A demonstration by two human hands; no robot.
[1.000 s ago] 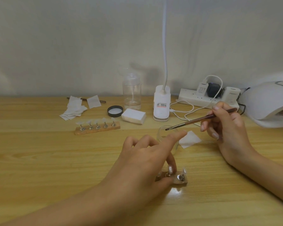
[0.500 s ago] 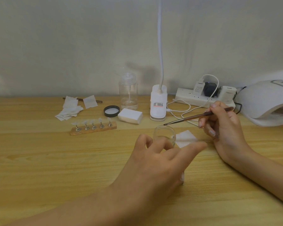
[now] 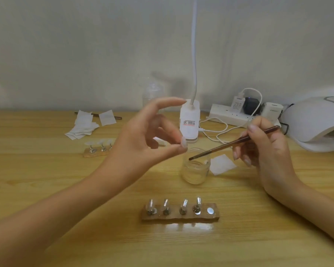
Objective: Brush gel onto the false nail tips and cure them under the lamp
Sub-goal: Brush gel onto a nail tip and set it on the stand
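Roomiest patch I've got is the bare tabletop (image 3: 37,162) left of the left forearm, plus a strip of wood between the gel jar (image 3: 196,170) and the near holder (image 3: 181,217). Right side's tighter: the cure lamp (image 3: 312,122) sits far right, cut off by the frame edge, power strip (image 3: 226,114) and cables just beside it.

Left hand (image 3: 143,143) is up off the wood, thumb and a finger pinching a small pale nail tip (image 3: 183,142) just left of the jar and higher, index finger stuck out straight. Blurry, so no idea if the tip's on a stand. Right hand (image 3: 264,149) is wrapped round the brush (image 3: 237,140), bristle end at the jar's open mouth; can't tell if it touches gel.

Near holder carries four tips (image 3: 185,202) upright on little metal stands, glossy; its right end slot shows a bare round metal disc (image 3: 210,211). White pad (image 3: 222,163) lies just right of the jar.

Further back: second holder (image 3: 96,151) half hidden by the left hand, loose wipes (image 3: 81,126), a clear bottle (image 3: 152,93), a white desk lamp (image 3: 189,122) base, all before a plain pale wall (image 3: 85,45). Wood's light, grained, slightly shiny.
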